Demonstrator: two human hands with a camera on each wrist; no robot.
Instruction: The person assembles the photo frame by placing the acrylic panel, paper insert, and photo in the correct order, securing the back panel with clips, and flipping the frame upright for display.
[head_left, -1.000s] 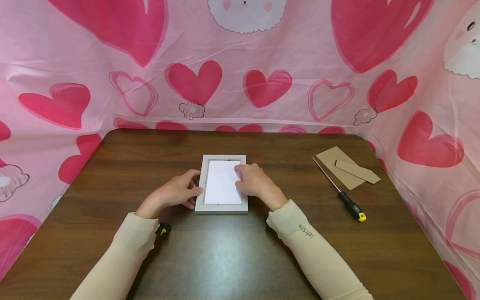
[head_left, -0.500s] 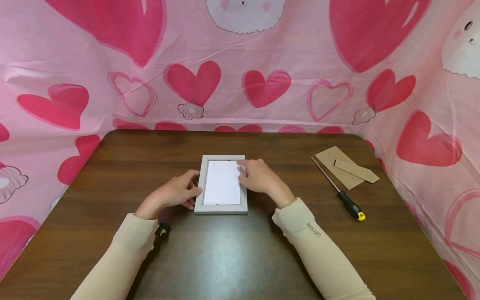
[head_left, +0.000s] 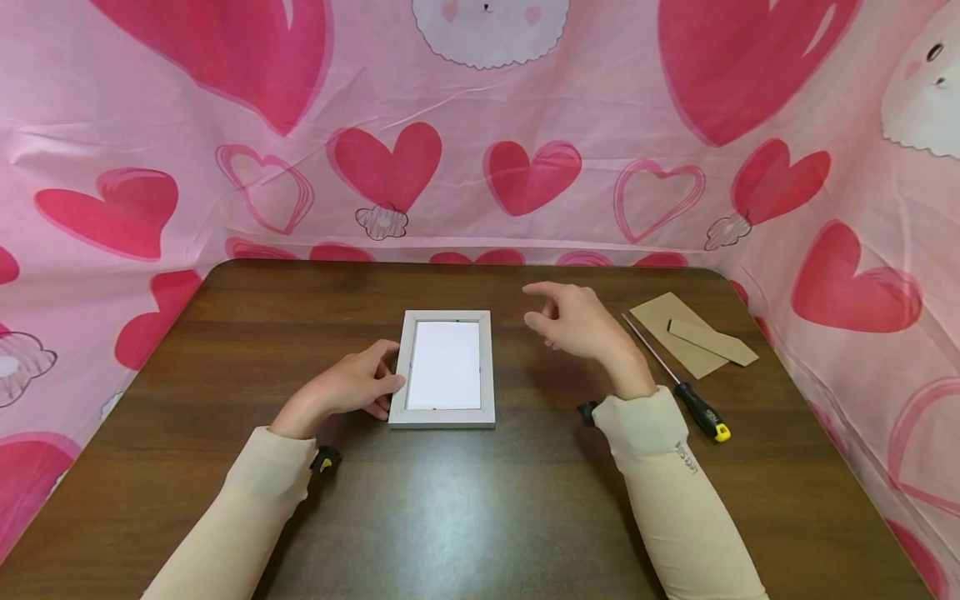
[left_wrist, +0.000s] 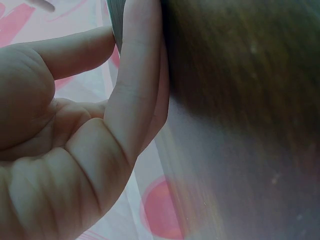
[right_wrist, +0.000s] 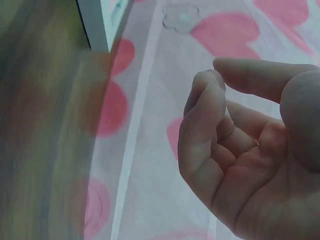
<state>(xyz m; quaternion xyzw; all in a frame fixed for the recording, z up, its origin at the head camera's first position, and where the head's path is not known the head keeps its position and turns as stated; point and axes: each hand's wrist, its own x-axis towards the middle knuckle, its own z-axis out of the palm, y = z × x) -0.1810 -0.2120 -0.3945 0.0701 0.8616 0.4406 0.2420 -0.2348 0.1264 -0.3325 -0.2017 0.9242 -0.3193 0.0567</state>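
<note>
A pale picture frame (head_left: 487, 367) lies on the wooden table, with a white sheet (head_left: 444, 367) filling its middle and small dark tabs along the inner edge. My left hand (head_left: 347, 382) holds the frame's left side, thumb on top and fingers along the edge. In the left wrist view, the frame's edge (left_wrist: 115, 20) sits between thumb and fingers. My right hand (head_left: 581, 321) hovers in the air to the right of the frame, fingers loosely curled around nothing. The right wrist view has that hand (right_wrist: 240, 145) apart from the frame's corner (right_wrist: 95, 22).
A screwdriver (head_left: 699, 410) with a black and yellow handle lies at the right of the table (head_left: 450, 533). Beside its shaft is a brown board (head_left: 670, 310), overlapped by a narrower brown strip (head_left: 713, 342). Pink heart-printed cloth (head_left: 540, 100) hangs around the table.
My right hand has left the white sheet and the frame's right side, moving right toward the screwdriver. My left hand and the frame have stayed in place.
</note>
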